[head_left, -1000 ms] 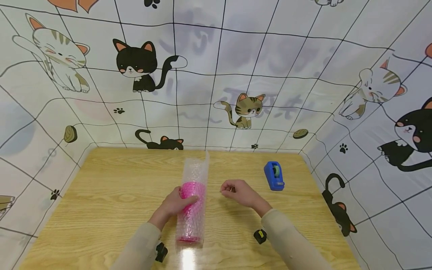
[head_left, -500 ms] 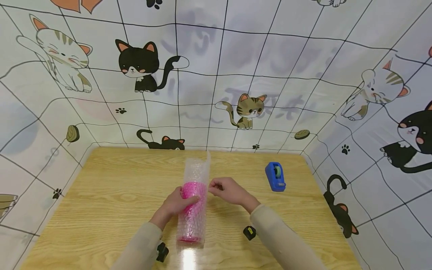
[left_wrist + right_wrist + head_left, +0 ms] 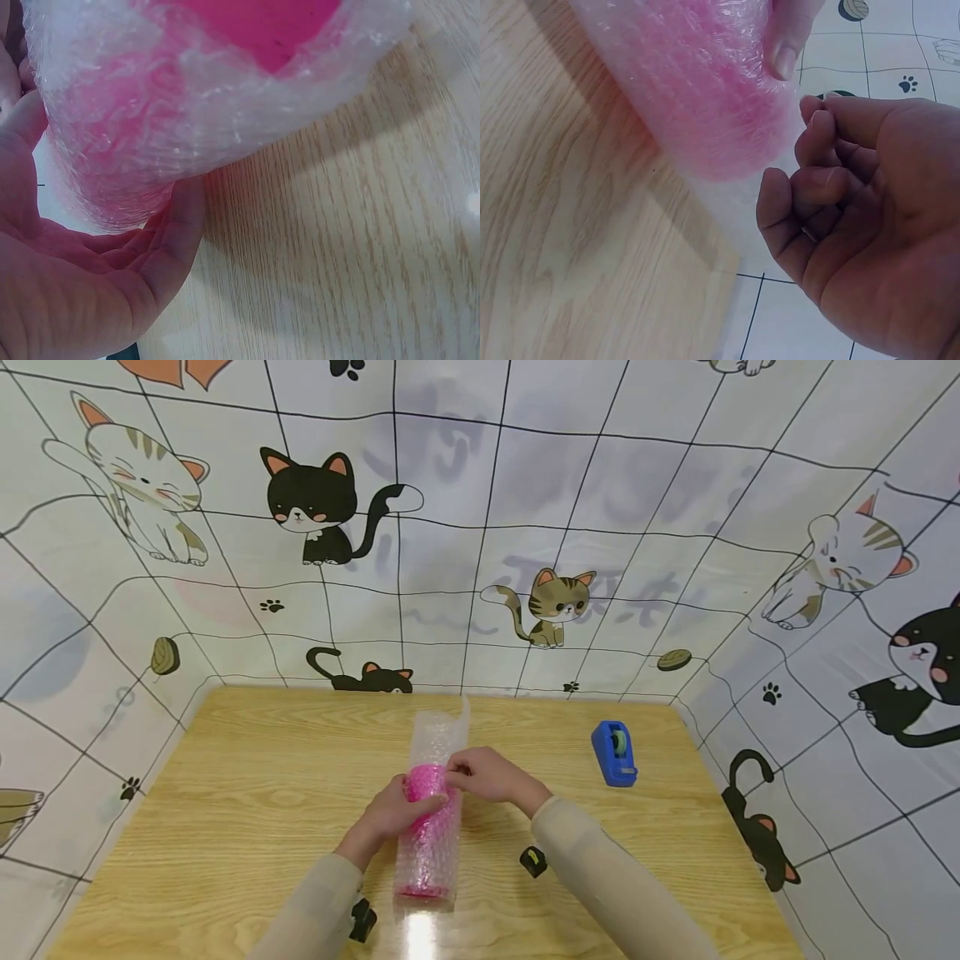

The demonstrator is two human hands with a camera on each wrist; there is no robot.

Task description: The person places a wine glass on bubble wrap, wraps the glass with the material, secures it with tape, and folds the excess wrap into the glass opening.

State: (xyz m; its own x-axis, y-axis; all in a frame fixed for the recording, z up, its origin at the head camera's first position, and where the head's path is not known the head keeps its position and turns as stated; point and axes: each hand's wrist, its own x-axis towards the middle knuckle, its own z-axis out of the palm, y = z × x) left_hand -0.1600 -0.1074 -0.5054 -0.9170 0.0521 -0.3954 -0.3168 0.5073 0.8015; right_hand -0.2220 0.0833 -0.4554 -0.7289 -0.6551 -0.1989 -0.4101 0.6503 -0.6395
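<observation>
A bright pink cylinder [image 3: 425, 782] wrapped in clear bubble wrap [image 3: 426, 860] lies lengthwise on the wooden table; loose wrap extends beyond its far end. My left hand [image 3: 393, 812] grips it from the left, thumb on top and fingers curled along its side. In the left wrist view those fingers [image 3: 184, 225] reach under the wrap. At the roll's right side is my right hand [image 3: 491, 777], thumb and forefinger pinched together, other fingers curled. In the right wrist view the pinched fingertips [image 3: 817, 112] are close to the left thumb; anything thin between them is too small to tell.
A blue tape dispenser [image 3: 614, 754] with a greenish roll stands at the back right of the table [image 3: 262, 793]. Small black devices sit at both wrists, the right one [image 3: 533, 862] with a yellow mark. A cat-printed cloth [image 3: 450, 568] walls the back and sides.
My right hand has moved left, from apart over the table to the wrapped cylinder's right side, its fingertips staying pinched. The left hand keeps its grip, and the roll stays in place.
</observation>
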